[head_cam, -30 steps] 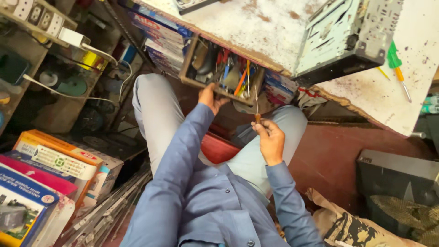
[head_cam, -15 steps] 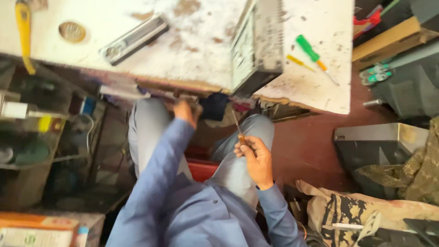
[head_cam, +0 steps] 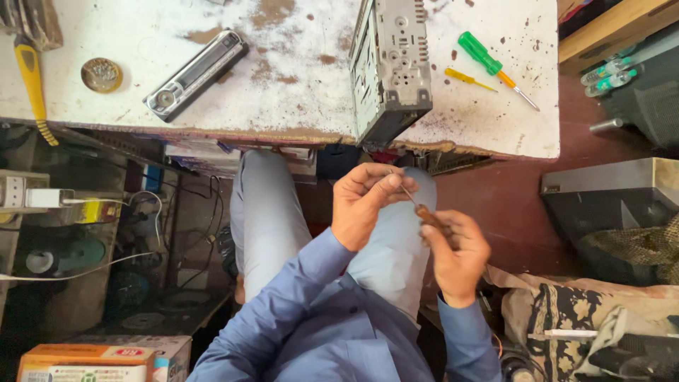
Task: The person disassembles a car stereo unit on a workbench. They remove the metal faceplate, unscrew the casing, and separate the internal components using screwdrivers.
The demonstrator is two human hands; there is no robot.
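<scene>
My right hand (head_cam: 456, 256) grips the brown handle of a small screwdriver (head_cam: 424, 211), held over my lap. My left hand (head_cam: 366, 201) pinches the thin metal shaft near its tip with thumb and fingers. Both hands hover above my grey-trousered knees, just below the edge of the worn white workbench (head_cam: 297, 85). On the bench right above them stands a grey metal car-stereo chassis (head_cam: 390, 67) on its side, and a detached stereo faceplate (head_cam: 196, 73) lies to its left.
A green-handled screwdriver (head_cam: 495, 67) and a small yellow one (head_cam: 465, 78) lie right of the chassis. A yellow-handled tool (head_cam: 32, 78) and a round tin (head_cam: 101, 74) sit at the bench's left. Wires, boxes and cluttered shelves fill the left; dark casings and a patterned cloth the right.
The view swung up from the drawer under the bench to the benchtop. My left hand left the drawer area and came to the screwdriver's shaft, which my right hand kept holding.
</scene>
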